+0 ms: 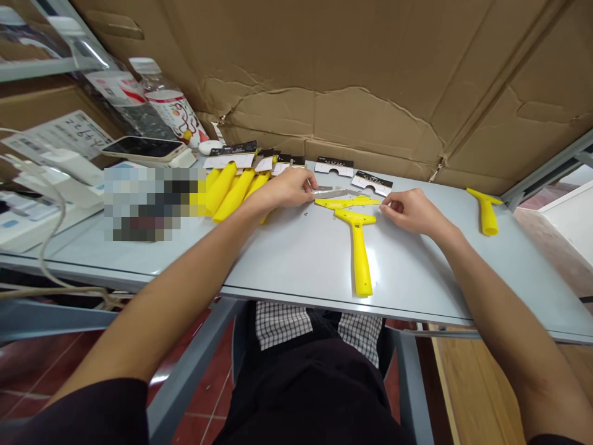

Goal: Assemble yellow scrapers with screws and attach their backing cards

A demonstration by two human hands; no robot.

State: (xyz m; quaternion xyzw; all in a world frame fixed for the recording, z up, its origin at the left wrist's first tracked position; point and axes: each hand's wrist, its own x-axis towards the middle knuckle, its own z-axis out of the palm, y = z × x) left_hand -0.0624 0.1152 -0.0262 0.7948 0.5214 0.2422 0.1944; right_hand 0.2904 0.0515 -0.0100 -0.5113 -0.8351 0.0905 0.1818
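On pale grey bench (296, 266), mid-frame: flat yellow plastic strip (347, 203), long axis left-right, left of right hand (408, 210); left hand (291, 185) near silver metal blades (334, 192); fingers (393, 199) curled, pinch indeterminable.

We count one left hand (291, 186), one right hand (406, 210), two yellow scraper handles (361, 256) lying singly, at least three more in an overlapping pile (234, 198), two loose black-and-white header cards (333, 165), three capped plastic bottles (167, 110) and one smartphone (144, 148); the tiny metal pieces (306, 214) are too small for us to number.
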